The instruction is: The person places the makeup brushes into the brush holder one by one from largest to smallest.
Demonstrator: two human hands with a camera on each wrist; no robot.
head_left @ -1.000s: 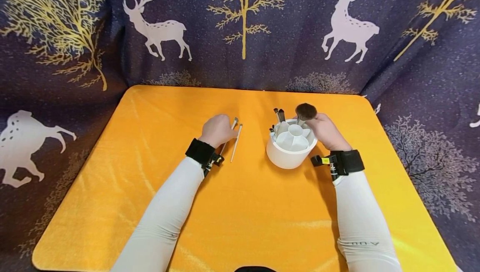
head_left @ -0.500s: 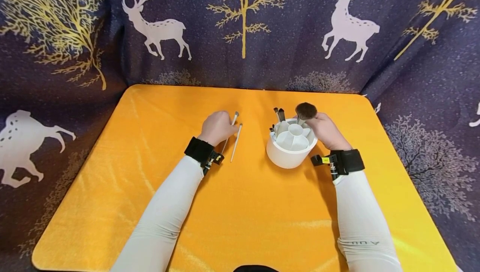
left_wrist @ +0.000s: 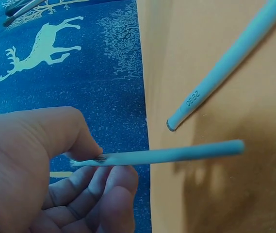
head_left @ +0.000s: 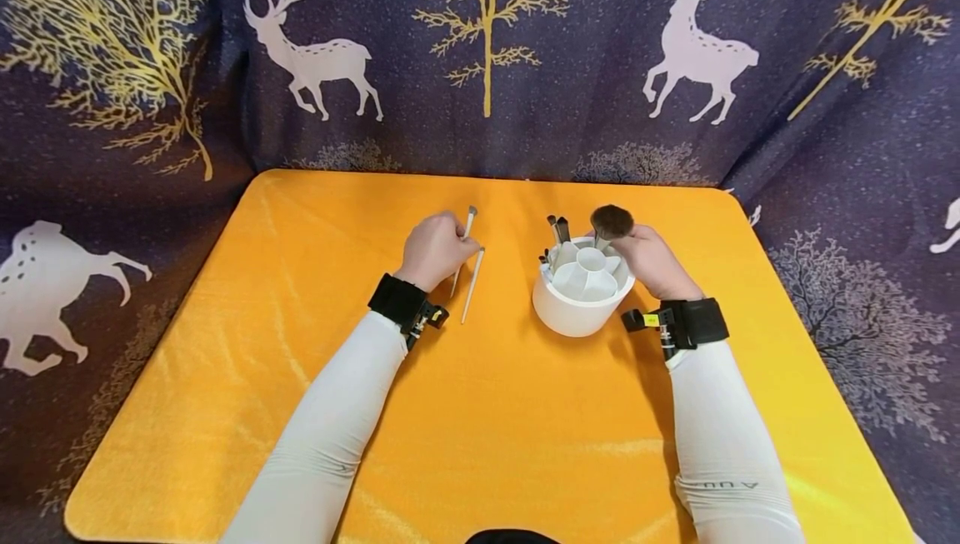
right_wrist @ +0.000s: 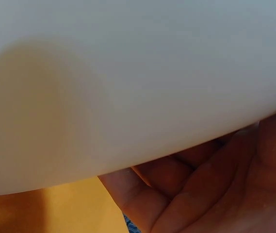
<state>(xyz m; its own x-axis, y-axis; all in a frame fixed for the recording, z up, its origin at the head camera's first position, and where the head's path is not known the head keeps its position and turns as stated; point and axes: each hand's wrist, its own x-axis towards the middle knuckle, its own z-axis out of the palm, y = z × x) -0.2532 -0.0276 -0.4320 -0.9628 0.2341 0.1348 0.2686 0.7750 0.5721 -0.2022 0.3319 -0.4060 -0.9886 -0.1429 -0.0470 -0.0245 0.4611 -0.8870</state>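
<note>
My left hand (head_left: pixel 435 251) pinches a slim makeup brush (left_wrist: pixel 186 153) between thumb and fingers. Its bristle end points up and away in the head view, while the handle end slants toward the table. Just right of that hand, a second pale-handled makeup brush (head_left: pixel 472 286) lies on the cloth. At the right stands a round white brush holder (head_left: pixel 573 319) with petal-shaped compartments. My right hand (head_left: pixel 654 261) grips it at its far right side, with some fingers hidden behind its wall. A large fluffy brush (head_left: pixel 612 222) rises from the holder beside that hand.
Several smaller dark-tipped brushes (head_left: pixel 562 231) stand at the holder's left side. An orange cloth (head_left: pixel 525 427) covers the table, whose far edge meets a dark curtain (head_left: pixel 435 144) printed with deer and trees.
My left hand has shifted slightly up and away with the brush, lifting its bristle end higher and tilting it more upright. The right hand and the brush holder have stayed put.
</note>
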